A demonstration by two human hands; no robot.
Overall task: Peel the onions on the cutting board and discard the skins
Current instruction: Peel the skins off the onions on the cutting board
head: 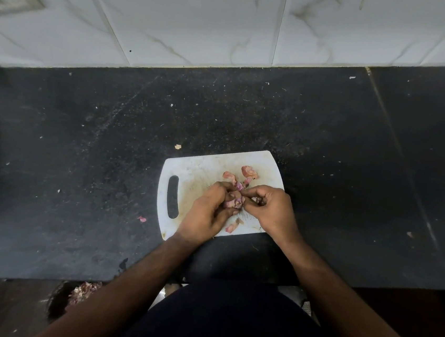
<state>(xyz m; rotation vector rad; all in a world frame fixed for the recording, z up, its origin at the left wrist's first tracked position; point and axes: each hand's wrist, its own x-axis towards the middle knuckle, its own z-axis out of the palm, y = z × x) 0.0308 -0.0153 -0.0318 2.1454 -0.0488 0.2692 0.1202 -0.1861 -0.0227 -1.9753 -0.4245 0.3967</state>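
The cutting board (196, 171) is lying on the worktop (77, 180), handle slot to the left. Skins (249, 172) are sitting on its far right part. Both hands are meeting over its near right part, left hand (208, 212) beside right hand (269, 209).

white plastic cutting board (201, 171), scuffed and stained; black speckled stone counter (106, 169), matt; glossy marbled wall tiles (191, 14); papery pink onion skins (248, 171).
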